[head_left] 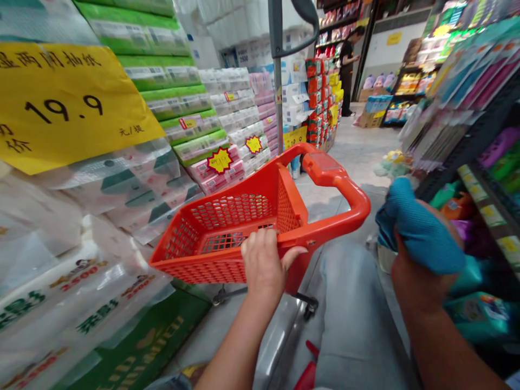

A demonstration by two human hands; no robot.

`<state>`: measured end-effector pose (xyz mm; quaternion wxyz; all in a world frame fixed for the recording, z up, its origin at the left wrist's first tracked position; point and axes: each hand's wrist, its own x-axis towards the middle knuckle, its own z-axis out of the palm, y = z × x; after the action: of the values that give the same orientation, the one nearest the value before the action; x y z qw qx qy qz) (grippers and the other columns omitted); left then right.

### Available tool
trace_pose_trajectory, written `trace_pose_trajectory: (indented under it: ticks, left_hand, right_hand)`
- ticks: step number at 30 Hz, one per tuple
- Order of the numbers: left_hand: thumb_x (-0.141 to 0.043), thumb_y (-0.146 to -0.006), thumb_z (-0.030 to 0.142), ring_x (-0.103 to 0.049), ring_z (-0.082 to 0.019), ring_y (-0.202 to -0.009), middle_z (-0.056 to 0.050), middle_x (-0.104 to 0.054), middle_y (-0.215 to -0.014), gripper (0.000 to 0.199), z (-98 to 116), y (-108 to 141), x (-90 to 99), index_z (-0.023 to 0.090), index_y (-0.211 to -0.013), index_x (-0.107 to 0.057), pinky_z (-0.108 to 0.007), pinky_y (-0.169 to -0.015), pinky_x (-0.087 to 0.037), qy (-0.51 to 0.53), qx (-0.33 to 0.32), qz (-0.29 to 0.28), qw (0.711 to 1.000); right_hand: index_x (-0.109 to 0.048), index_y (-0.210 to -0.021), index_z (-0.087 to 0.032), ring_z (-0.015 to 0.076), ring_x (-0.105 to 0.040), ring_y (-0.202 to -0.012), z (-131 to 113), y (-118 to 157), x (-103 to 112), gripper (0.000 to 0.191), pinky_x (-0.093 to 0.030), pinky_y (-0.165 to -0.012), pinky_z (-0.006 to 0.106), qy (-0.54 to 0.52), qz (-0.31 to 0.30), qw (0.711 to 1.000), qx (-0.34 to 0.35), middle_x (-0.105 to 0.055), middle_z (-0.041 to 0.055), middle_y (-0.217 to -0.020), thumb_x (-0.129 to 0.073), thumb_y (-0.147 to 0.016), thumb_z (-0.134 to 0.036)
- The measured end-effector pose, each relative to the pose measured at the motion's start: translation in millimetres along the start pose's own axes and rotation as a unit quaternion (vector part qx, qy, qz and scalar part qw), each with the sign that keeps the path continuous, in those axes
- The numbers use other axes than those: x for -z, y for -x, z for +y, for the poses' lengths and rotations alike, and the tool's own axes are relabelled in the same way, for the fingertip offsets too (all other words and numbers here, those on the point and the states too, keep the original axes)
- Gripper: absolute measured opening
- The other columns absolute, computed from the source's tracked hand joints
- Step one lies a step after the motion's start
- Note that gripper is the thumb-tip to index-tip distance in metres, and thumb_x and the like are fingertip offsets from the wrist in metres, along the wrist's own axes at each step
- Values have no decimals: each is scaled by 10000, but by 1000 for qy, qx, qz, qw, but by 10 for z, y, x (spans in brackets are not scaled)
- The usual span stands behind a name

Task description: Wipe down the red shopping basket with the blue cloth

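A red plastic shopping cart [227, 265] with mesh walls and a looped handle stands in front of me, its basket pointing left. My left hand [264, 260] is closed over the near rim of the basket, its thumb stretched along the rim beside the handle's base. At the right, my right hand [422, 271] is closed around a bunched blue cloth [426, 233], which covers most of its fingers. The cloth is held apart from the cart.
Stacked tissue packs [162, 70] and a yellow price sign [77, 103] line the left. Shelves with hanging packets [467, 81] and bottles stand at the right. A person in black [347, 70] stands farther down the aisle [353, 141].
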<state>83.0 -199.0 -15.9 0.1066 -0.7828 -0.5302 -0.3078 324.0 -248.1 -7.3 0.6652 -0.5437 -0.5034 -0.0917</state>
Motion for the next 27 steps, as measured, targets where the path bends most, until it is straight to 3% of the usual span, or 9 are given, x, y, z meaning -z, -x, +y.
trace_pose_trajectory:
  ticks: [2,4,7,11,15,17,21,24,27]
  left_hand:
    - [-557,-888,644,-577,-289,-946,-115,-661,-1013,550,20,-13,-68,163,-1151,-608,-419,-845,-420,10,-7,-3,1000]
    - [-570,-916,575,-578,-290,-1007,-121,-662,-1108,542,-80,17,-113,178,-1286,-559,-430,-907,-421,2,-25,-5,1000]
    - [-521,-954,542,-584,-289,-997,-125,-671,-1081,493,-422,130,-121,177,-1283,-567,-429,-914,-424,-57,-16,-5,998]
    - [-428,-1001,491,-592,-284,-915,-118,-681,-984,412,-875,258,-44,170,-1182,-612,-417,-861,-427,-134,11,-1,991]
    - [-379,-1026,407,-611,-263,-894,-104,-693,-976,358,-1022,229,33,176,-1165,-615,-380,-810,-437,-146,-13,-39,988]
    - [-365,-1029,379,-620,-260,-870,-100,-697,-950,347,-1023,191,45,180,-1116,-635,-369,-759,-444,-151,-17,-66,986]
    - [-385,-999,253,-659,-281,-872,-123,-713,-968,354,-1034,163,22,149,-1239,-623,-383,-735,-484,-175,-53,-94,979]
    - [-391,-958,146,-694,-273,-862,-130,-733,-977,418,-1103,172,-1,128,-1332,-576,-367,-728,-510,-186,-98,-100,972]
    - [-393,-989,203,-719,-251,-831,-123,-757,-981,363,-1197,153,-15,155,-1272,-615,-326,-686,-519,-185,-116,-90,972]
  right_hand:
    - [-675,-1243,-219,317,-582,-1213,-110,-141,61,453,-413,-1050,520,108,-110,981,116,-623,110,-1356,-619,-798,-158]
    - [-640,-1312,-232,321,-572,-1213,-189,-244,-12,574,-434,-1013,511,187,-167,953,170,-556,97,-1453,-568,-759,-95]
    - [-660,-1284,-239,304,-570,-1124,-246,-284,-263,630,-470,-944,480,233,-164,943,173,-571,74,-1437,-545,-697,-42]
    - [-707,-1224,-228,266,-512,-934,-333,-82,-635,605,-499,-824,431,227,-211,929,203,-629,53,-1363,-550,-683,-9]
    - [-689,-1260,-256,238,-497,-915,-251,33,-831,587,-504,-805,383,163,-262,926,218,-605,16,-1400,-534,-749,-10]
    - [-656,-1291,-260,249,-539,-1011,-86,-62,-873,526,-493,-891,402,130,-231,945,194,-592,32,-1408,-554,-809,-75]
    - [-587,-1293,-231,295,-537,-1247,246,-198,-1048,417,-412,-1072,481,78,-72,986,130,-573,114,-1357,-551,-877,-220]
    - [-560,-1229,-208,293,-502,-1285,385,104,-1275,368,-412,-1090,469,34,-12,995,88,-499,154,-1326,-585,-863,-244]
    - [-534,-1117,-205,256,-528,-1185,517,565,-1499,283,-453,-1025,439,7,-10,1000,13,-488,140,-1214,-540,-840,-147]
